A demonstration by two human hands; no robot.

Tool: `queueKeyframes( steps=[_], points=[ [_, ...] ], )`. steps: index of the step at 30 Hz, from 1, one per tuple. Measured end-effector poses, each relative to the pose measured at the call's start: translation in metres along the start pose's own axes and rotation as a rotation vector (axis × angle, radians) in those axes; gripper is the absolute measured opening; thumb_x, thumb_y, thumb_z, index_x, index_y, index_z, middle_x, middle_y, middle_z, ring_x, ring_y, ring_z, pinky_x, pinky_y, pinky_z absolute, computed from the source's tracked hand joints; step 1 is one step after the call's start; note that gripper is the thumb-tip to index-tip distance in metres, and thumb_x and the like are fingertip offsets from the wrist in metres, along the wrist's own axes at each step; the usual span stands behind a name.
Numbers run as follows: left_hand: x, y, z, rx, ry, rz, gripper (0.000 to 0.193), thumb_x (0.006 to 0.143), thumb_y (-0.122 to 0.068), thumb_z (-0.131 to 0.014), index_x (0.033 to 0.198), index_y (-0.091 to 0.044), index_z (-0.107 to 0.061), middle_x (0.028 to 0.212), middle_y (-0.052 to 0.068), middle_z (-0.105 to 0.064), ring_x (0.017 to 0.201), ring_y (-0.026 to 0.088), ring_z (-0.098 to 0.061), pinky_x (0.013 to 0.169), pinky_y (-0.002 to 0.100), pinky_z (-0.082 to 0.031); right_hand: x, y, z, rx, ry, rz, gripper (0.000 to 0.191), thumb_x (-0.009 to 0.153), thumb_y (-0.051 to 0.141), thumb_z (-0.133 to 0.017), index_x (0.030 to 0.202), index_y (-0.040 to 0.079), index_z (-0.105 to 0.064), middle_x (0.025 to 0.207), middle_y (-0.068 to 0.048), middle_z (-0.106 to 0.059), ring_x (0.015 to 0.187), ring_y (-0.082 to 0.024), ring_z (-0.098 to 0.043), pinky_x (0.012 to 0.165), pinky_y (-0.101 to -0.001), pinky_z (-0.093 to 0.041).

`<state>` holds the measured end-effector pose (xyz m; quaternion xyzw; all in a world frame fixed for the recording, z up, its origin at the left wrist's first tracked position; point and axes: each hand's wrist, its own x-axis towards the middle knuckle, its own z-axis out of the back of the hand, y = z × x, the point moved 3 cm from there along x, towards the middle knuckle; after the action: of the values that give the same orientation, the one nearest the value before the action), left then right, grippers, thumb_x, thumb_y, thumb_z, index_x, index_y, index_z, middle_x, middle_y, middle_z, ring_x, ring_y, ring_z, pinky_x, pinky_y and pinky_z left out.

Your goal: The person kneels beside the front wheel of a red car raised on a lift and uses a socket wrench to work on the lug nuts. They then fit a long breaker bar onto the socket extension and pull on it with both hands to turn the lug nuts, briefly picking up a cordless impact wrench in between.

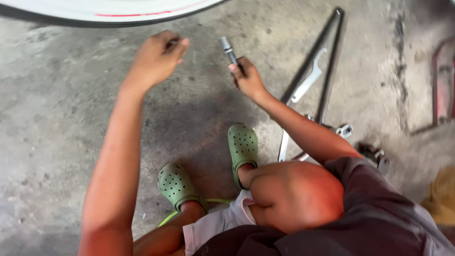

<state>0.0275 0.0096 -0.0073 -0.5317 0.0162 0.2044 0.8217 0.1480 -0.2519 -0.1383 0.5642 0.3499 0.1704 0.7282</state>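
Note:
My right hand (248,78) grips a dark rod-like metal tool (229,50) with a silvery tip that points up and away from me. My left hand (155,59) is raised to its left, with the fingers pinched around something small and dark that I cannot make out. Both hands hover over stained concrete floor (57,104), just below a white curved panel with a dark rim and red stripe (109,12) at the top edge. I am crouched, with green perforated clogs (242,147) on my feet below the hands.
A dark metal frame of thin bars (327,61) lies on the floor to the right, with a silvery flat bracket (308,78) across it and small metal fittings (345,130) at its near end. A reddish object (443,80) sits at the far right edge.

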Motion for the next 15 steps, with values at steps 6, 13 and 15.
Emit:
queueKeyframes(
  steps=[6, 13, 15],
  points=[
    [-0.02, -0.007, 0.01, 0.014, 0.016, -0.004, 0.032, 0.109, -0.026, -0.062, 0.125, 0.001, -0.067, 0.101, 0.011, -0.075, 0.093, 0.015, -0.073, 0.08, 0.03, -0.055, -0.036, -0.042, 0.179, -0.4, -0.732, -0.085, 0.03, 0.093, 0.027, -0.076, 0.103, 0.001, -0.065, 0.079, -0.009, -0.07, 0.07, -0.022, -0.065, 0.063, -0.038, -0.052],
    [-0.031, -0.004, -0.007, -0.138, 0.032, 0.055, 0.026, 0.113, -0.019, -0.059, 0.127, 0.003, -0.064, 0.109, 0.008, -0.074, 0.097, 0.013, -0.072, 0.081, 0.026, -0.055, -0.159, -0.081, 0.246, -0.903, -0.639, -0.363, 0.047, 0.101, 0.043, -0.069, 0.087, -0.002, -0.07, 0.08, -0.029, -0.067, 0.083, -0.049, -0.067, 0.072, -0.054, -0.053],
    [-0.035, -0.004, -0.011, -0.06, 0.035, 0.056, 0.026, 0.114, -0.019, -0.06, 0.126, 0.004, -0.065, 0.108, 0.01, -0.074, 0.097, 0.014, -0.072, 0.082, 0.026, -0.054, -0.178, -0.091, 0.245, -0.931, -0.622, -0.397, 0.04, 0.098, 0.04, -0.071, 0.092, 0.0, -0.071, 0.084, -0.028, -0.069, 0.086, -0.048, -0.067, 0.075, -0.0548, -0.054]
  ],
)
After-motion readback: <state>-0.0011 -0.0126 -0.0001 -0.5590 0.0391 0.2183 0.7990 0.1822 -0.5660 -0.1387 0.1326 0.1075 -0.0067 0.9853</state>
